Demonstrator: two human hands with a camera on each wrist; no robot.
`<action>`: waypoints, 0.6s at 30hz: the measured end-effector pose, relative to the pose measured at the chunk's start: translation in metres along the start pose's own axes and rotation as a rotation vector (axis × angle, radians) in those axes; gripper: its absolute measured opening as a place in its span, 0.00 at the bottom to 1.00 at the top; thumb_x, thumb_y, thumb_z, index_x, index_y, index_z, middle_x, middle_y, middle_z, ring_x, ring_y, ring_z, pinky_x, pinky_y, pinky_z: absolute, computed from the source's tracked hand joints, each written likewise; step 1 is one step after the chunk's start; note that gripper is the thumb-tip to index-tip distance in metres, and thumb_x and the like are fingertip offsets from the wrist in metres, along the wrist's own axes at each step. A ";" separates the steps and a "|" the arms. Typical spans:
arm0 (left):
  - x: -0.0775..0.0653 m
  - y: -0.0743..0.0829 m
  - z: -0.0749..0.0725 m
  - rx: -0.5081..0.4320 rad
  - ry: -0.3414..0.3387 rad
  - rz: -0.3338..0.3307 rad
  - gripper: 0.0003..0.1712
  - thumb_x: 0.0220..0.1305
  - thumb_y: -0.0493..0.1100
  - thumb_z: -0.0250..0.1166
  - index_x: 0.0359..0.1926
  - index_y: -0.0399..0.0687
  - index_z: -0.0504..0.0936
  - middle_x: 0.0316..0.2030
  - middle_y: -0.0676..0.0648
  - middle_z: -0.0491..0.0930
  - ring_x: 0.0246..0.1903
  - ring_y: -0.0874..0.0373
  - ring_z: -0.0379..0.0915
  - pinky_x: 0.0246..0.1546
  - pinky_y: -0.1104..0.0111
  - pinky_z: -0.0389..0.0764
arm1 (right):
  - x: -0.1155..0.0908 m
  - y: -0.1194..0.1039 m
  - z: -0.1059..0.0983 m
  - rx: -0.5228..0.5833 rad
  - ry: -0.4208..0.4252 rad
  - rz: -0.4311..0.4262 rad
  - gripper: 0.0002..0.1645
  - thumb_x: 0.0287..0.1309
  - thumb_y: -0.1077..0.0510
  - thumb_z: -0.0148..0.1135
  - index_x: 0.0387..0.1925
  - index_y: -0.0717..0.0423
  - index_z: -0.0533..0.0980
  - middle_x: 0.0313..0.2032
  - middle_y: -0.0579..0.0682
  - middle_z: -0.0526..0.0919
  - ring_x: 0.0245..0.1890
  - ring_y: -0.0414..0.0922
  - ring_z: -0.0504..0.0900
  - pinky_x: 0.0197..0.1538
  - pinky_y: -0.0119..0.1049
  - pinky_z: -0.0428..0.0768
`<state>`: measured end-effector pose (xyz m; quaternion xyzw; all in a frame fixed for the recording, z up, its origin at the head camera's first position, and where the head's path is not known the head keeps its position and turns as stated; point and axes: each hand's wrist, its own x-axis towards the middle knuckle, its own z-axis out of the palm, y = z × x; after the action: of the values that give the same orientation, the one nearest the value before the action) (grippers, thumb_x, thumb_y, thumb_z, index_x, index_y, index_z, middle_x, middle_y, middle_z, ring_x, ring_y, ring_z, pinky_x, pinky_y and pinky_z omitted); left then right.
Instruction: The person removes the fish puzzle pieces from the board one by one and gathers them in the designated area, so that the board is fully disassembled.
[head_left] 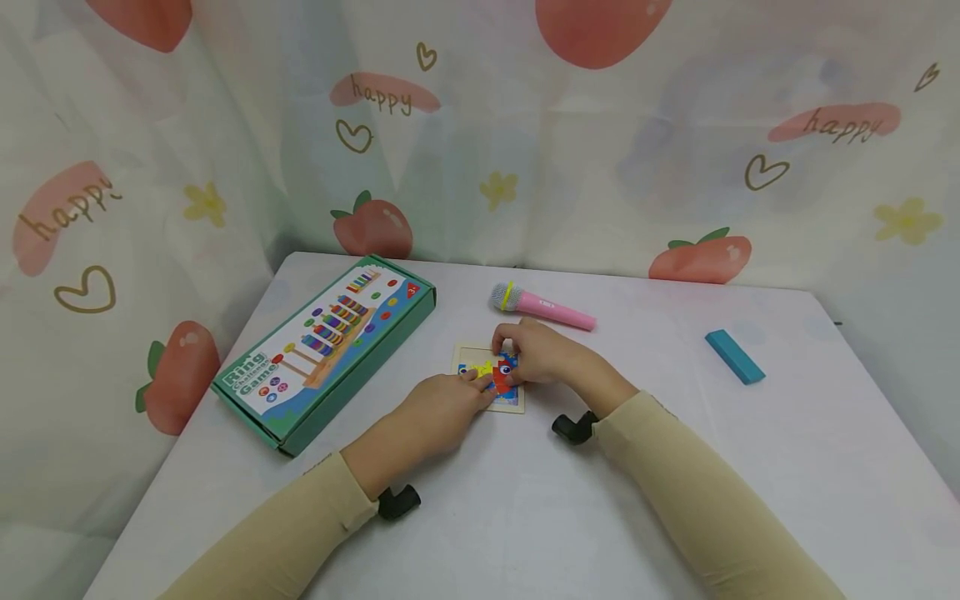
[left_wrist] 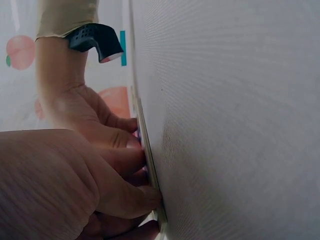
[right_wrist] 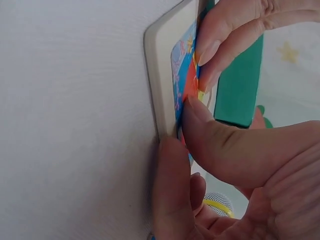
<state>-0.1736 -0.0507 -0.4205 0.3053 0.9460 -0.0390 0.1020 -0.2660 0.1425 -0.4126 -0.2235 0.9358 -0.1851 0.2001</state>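
Observation:
A small jigsaw puzzle in a pale wooden frame (head_left: 510, 409) lies flat on the table between both hands. Its picture shows yellow, blue and a red part with an eye (head_left: 504, 372). My left hand (head_left: 444, 410) reaches in from the near left, straight fingertips (right_wrist: 206, 54) resting on the picture. At the right side, my right hand (head_left: 550, 354) presses its thumb (right_wrist: 220, 135) on the picture. Its index finger (right_wrist: 173, 175) is bent against the frame's edge, so thumb and finger pinch the puzzle there. The hands hide part of the picture.
A green ring game box (head_left: 330, 342) lies at the left. Beyond the puzzle is a pink toy microphone (head_left: 555, 312). A blue block (head_left: 735, 357) lies at the right on the white table (head_left: 480, 517). Printed cloth (head_left: 600, 167) hangs behind.

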 end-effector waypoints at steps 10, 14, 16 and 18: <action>-0.001 0.000 -0.001 -0.003 0.004 0.004 0.29 0.78 0.43 0.64 0.76 0.57 0.77 0.77 0.51 0.74 0.77 0.52 0.72 0.69 0.55 0.83 | 0.001 -0.001 -0.002 -0.009 -0.023 -0.004 0.24 0.58 0.56 0.81 0.52 0.45 0.78 0.48 0.58 0.75 0.45 0.50 0.78 0.43 0.37 0.78; -0.001 0.000 -0.001 -0.009 0.005 0.000 0.29 0.78 0.43 0.64 0.76 0.58 0.77 0.77 0.52 0.74 0.77 0.52 0.72 0.68 0.55 0.83 | 0.001 -0.001 -0.001 -0.010 -0.017 -0.008 0.24 0.58 0.57 0.81 0.51 0.45 0.77 0.48 0.58 0.74 0.44 0.50 0.78 0.42 0.37 0.78; -0.001 0.000 -0.001 -0.013 0.003 -0.004 0.29 0.78 0.43 0.64 0.76 0.58 0.77 0.77 0.52 0.74 0.77 0.52 0.71 0.68 0.55 0.83 | 0.000 -0.001 -0.001 -0.012 -0.008 -0.013 0.24 0.57 0.57 0.81 0.50 0.46 0.77 0.48 0.58 0.74 0.43 0.50 0.78 0.43 0.37 0.77; -0.001 0.000 -0.001 -0.012 0.001 -0.006 0.29 0.77 0.44 0.64 0.76 0.58 0.77 0.77 0.52 0.74 0.77 0.52 0.71 0.68 0.55 0.83 | 0.000 -0.001 0.000 -0.011 0.004 -0.020 0.24 0.56 0.57 0.82 0.49 0.47 0.77 0.47 0.58 0.74 0.43 0.50 0.78 0.45 0.39 0.78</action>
<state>-0.1731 -0.0513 -0.4198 0.3017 0.9472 -0.0336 0.1031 -0.2653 0.1413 -0.4124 -0.2334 0.9350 -0.1824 0.1951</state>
